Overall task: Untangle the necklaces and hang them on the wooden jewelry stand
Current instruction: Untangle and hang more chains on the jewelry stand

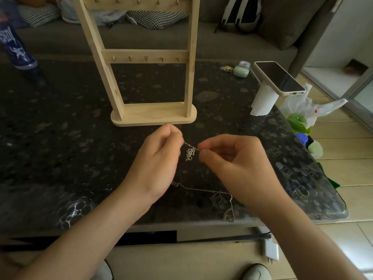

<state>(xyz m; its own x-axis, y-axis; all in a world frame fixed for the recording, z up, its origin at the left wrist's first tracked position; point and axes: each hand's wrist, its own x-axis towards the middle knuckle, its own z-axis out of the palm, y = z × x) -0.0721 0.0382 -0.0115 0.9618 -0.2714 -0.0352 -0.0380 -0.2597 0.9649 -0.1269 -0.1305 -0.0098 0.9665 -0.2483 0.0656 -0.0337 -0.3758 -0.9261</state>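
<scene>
Where the dark speckled table (60, 138) fills the view, its top is glossy and catches pale reflections near the front edge. Grey sofa (222, 47) runs behind it, with a backpack (240, 15) leaning on the cushions. Blue can (18, 49) at far left. Phone (280, 77) lies face up on a white holder at right, with a small jar (242, 69) just beyond. Tiled floor (343, 168) to the right, and a plastic bag (306, 108) beside the table edge.

Stand (153, 114) is upright mid-table: pale wood, flat oval base, two crossbars with small hooks.

Chain (189, 147), thin and silver, is stretched short between both hands, raised just in front of the stand's base. A knotted clump (190, 155) dangles from it. Left hand (159, 158) pinches one end, fingers curled in; right hand (236, 158) pinches the other between thumb and forefinger. Second chain (205, 190) lies on the table under the wrists, trailing to a loose bunch at the front edge.
</scene>
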